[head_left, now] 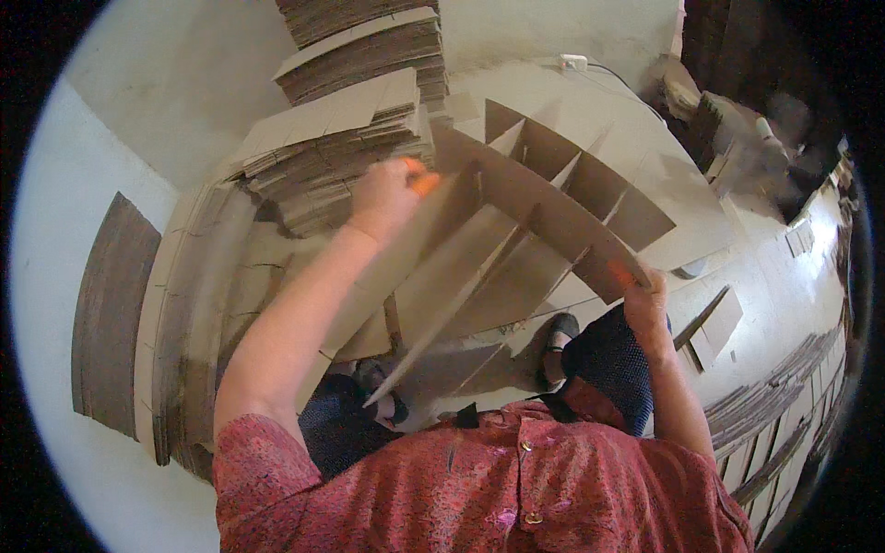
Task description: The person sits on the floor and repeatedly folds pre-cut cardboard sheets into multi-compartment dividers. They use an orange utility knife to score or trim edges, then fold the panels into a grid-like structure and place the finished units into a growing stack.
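Observation:
A cardboard divider (pixel 544 189) of slotted, interlocking strips stands in front of me, its long strips crossed by several others. My right hand (pixel 648 300) is closed on the near right end of the long front strip, with orange covering on a fingertip. At the divider's left side is my left hand (pixel 392 194), fingers curled and orange-tipped, slightly blurred. It appears to pinch a blurred cardboard cross strip (pixel 419 244) that slants down toward me; the exact contact is hard to see. Other cross strips (pixel 479 276) fan out toward my legs.
Stacks of flat cardboard (pixel 332 138) rise at the back left, with more cardboard (pixel 115 323) against the left wall. A pale sheet (pixel 636 138) lies behind the divider. A white plug block (pixel 572 63) with a dark cable sits at the back. Cardboard strips (pixel 774 387) are piled at right.

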